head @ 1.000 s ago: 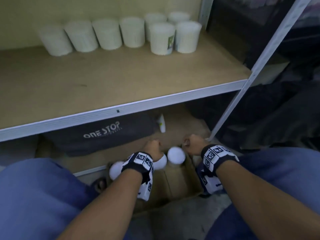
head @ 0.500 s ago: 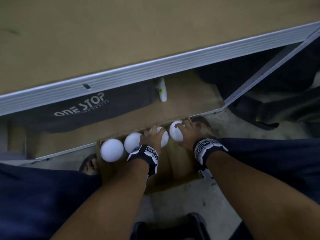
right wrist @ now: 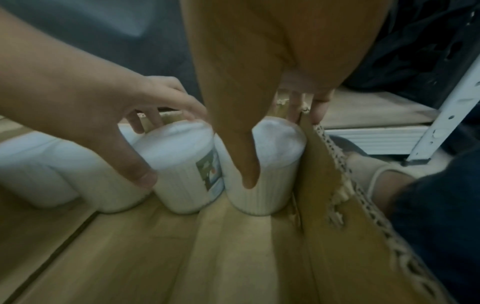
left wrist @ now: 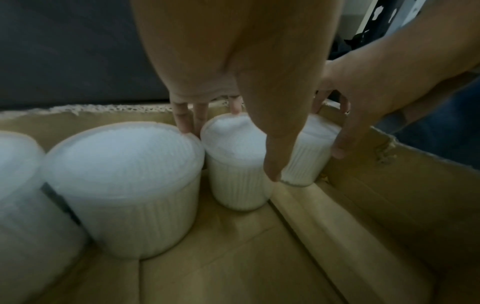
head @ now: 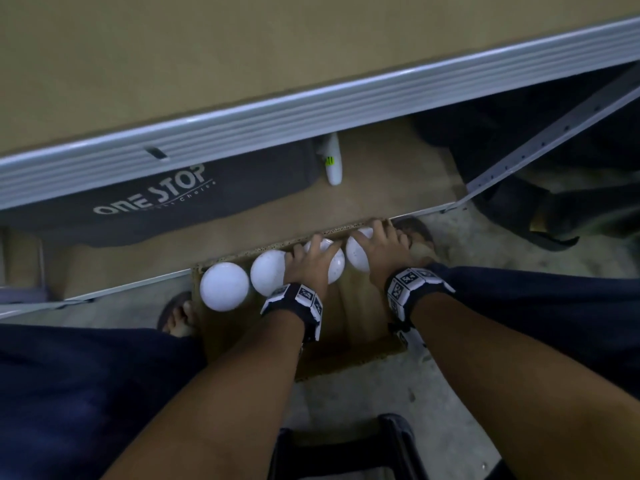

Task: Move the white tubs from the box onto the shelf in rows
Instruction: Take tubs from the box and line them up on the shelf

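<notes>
Several white ribbed tubs stand in a row along the far wall of the cardboard box (head: pixel 346 327). My left hand (head: pixel 311 261) grips the third tub from the left (head: pixel 337 268) from above, thumb in front, fingers behind (left wrist: pixel 231 148). My right hand (head: pixel 381 251) grips the rightmost tub (head: pixel 356 254) the same way (right wrist: pixel 275 144), hard against the box's right wall. Both tubs (left wrist: pixel 239 164) (right wrist: pixel 272 164) stand on the box floor. Two free tubs (head: pixel 224 286) (head: pixel 268 278) sit to the left. The wooden shelf (head: pixel 242 46) fills the top of the head view; its tubs are out of frame.
The shelf's metal front rail (head: pixel 311 112) overhangs the box's far side. Below it lie a dark bag marked ONE STOP (head: pixel 166 202) and a white bottle (head: pixel 333 164). A slanted metal upright (head: pixel 554 133) stands right. My sandalled feet (head: pixel 178 313) flank the box.
My head has tipped down, so the tubs on the shelf have left the view. Both hands have gone from the box's far edge down over the two rightmost tubs.
</notes>
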Demonstrator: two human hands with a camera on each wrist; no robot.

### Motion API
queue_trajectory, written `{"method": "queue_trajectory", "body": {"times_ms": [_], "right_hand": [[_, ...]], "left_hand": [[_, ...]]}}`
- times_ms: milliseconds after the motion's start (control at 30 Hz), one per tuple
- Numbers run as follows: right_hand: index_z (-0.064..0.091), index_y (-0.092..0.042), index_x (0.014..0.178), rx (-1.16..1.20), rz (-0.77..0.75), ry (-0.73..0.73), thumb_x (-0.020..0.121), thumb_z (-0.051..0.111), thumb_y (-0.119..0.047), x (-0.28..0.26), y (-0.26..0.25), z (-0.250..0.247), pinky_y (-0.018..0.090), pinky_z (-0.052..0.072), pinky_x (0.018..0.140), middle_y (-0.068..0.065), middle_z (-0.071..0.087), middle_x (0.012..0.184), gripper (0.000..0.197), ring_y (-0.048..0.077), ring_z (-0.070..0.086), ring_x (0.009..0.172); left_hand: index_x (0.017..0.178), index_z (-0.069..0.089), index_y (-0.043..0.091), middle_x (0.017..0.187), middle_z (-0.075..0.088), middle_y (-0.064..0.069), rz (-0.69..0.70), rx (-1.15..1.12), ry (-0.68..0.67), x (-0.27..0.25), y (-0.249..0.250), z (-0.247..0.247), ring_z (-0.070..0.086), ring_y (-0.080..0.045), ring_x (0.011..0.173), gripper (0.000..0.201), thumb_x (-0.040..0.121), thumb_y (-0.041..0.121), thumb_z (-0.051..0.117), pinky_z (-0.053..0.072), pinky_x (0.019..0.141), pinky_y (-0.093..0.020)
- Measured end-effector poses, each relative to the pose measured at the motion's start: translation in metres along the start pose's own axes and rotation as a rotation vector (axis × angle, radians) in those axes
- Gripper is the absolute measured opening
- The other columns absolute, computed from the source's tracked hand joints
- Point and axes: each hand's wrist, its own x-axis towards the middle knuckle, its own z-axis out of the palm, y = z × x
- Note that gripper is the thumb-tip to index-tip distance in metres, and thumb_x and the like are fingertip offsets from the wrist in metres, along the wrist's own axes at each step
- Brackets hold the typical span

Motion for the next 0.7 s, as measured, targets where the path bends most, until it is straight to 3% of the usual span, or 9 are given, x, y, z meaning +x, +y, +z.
{"method": "queue_trajectory", "body": {"times_ms": [167, 267, 367, 567, 700], "right_hand": [[0.031, -0.026, 0.139, 0.011, 0.008, -0.029, 0.068, 0.071, -0.021, -0.005, -0.005, -0.004, 0.052, 0.031, 0.108, 0.014, 0.028, 0.142, 0.081, 0.039, 0.03, 0.133], [0.028, -0.027, 0.138, -0.001, 0.042, -0.06, 0.057, 0.078, -0.034, -0.018, -0.004, -0.011, 0.049, 0.033, 0.107, 0.014, 0.031, 0.141, 0.095, 0.038, 0.033, 0.13], [0.026, -0.027, 0.139, 0.024, 0.071, -0.057, 0.056, 0.078, -0.042, -0.036, -0.003, -0.028, 0.049, 0.031, 0.105, 0.015, 0.029, 0.143, 0.099, 0.04, 0.034, 0.127], [0.02, -0.036, 0.135, 0.243, 0.056, -0.006, 0.05, 0.08, -0.038, -0.076, -0.003, -0.079, 0.053, 0.044, 0.096, 0.008, 0.025, 0.133, 0.103, 0.041, 0.036, 0.124], [0.03, -0.032, 0.133, 0.277, 0.045, 0.065, 0.052, 0.084, -0.031, -0.113, 0.006, -0.115, 0.047, 0.049, 0.091, 0.006, 0.029, 0.131, 0.098, 0.034, 0.036, 0.123]], "left_hand": [[0.139, 0.026, 0.045, 0.138, 0.026, -0.004, 0.012, -0.033, -0.02, -0.006, 0.001, -0.003, 0.045, -0.036, 0.113, 0.075, 0.078, 0.025, 0.066, 0.041, 0.094, -0.044], [0.138, 0.028, 0.045, 0.141, 0.027, -0.007, 0.016, -0.069, -0.049, -0.012, 0.001, -0.013, 0.042, -0.036, 0.119, 0.075, 0.076, 0.03, 0.067, 0.039, 0.099, -0.044], [0.137, 0.031, 0.04, 0.14, 0.032, -0.006, 0.001, -0.135, -0.068, -0.023, 0.0, -0.036, 0.04, -0.036, 0.125, 0.076, 0.071, 0.04, 0.07, 0.04, 0.101, -0.046], [0.138, 0.034, 0.028, 0.136, 0.034, -0.004, 0.018, -0.188, -0.035, -0.058, -0.001, -0.097, 0.043, -0.035, 0.124, 0.092, 0.059, 0.033, 0.081, 0.045, 0.1, -0.042], [0.135, 0.038, 0.028, 0.13, 0.035, -0.006, 0.043, -0.176, 0.019, -0.089, -0.001, -0.137, 0.044, -0.036, 0.119, 0.091, 0.057, 0.033, 0.084, 0.049, 0.094, -0.041]]}}
